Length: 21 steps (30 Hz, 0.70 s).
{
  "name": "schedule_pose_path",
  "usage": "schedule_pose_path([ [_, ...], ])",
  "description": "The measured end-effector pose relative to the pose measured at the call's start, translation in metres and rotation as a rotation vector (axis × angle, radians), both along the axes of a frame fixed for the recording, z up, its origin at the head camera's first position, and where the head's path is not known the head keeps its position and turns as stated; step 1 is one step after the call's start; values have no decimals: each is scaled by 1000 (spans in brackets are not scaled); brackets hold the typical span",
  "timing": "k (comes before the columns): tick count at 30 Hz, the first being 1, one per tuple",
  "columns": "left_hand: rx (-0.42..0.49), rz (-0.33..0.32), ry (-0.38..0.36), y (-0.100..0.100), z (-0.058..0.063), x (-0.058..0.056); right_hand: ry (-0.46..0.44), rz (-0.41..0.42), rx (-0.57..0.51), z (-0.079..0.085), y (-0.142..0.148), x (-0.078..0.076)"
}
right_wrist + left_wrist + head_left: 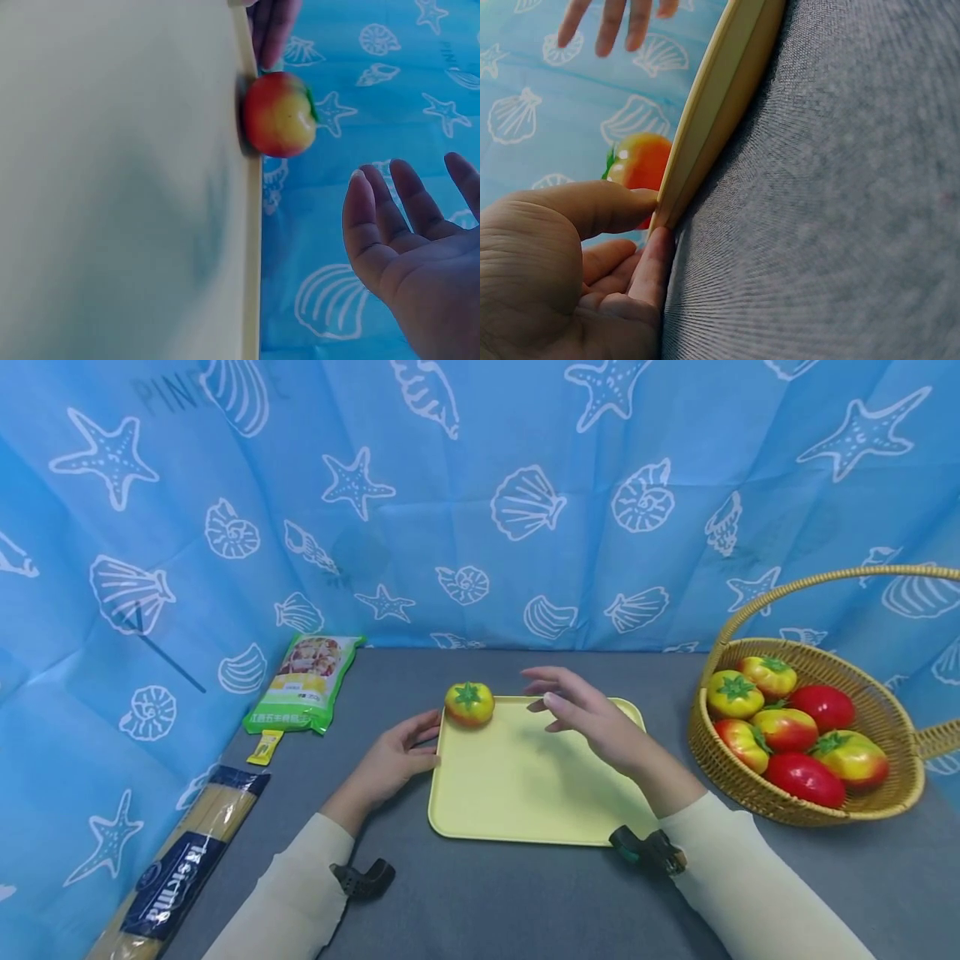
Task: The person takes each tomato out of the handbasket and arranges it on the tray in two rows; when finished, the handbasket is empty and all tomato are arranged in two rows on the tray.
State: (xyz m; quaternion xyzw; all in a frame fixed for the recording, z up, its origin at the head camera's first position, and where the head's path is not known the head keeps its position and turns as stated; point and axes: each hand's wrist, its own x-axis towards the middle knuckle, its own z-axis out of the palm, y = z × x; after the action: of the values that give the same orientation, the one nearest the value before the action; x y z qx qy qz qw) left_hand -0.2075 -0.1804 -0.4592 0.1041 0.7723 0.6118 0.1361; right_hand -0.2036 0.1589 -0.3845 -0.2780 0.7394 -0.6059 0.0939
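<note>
A pale yellow tray (525,785) lies on the grey table. My left hand (393,760) is at its left edge; in the left wrist view the thumb (607,206) meets the rim from above and a finger (652,266) from below, pinching it. In the tray's far left corner sits a yellow-and-red tomato (469,705) with a green leafy top, also seen in the right wrist view (281,116). Over the tray, to the tomato's right, hovers my right hand (588,714), fingers loosely spread and holding nothing.
On the right stands a wicker basket (731,789) with a tall handle, holding several red and yellow fruits (783,729). To the left lie a green food packet (303,685), a small yellow sachet (265,748) and a bag of spaghetti (180,868). A blue curtain (450,485) hangs behind.
</note>
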Motion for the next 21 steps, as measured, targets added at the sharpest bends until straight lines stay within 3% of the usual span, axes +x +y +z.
schedule_pose_path([
  [12,4,-7,4,-1,1,1,139,15,-75,18,37,27],
  [21,16,-20,8,-1,-2,0,124,-22,-181,32,74,44],
])
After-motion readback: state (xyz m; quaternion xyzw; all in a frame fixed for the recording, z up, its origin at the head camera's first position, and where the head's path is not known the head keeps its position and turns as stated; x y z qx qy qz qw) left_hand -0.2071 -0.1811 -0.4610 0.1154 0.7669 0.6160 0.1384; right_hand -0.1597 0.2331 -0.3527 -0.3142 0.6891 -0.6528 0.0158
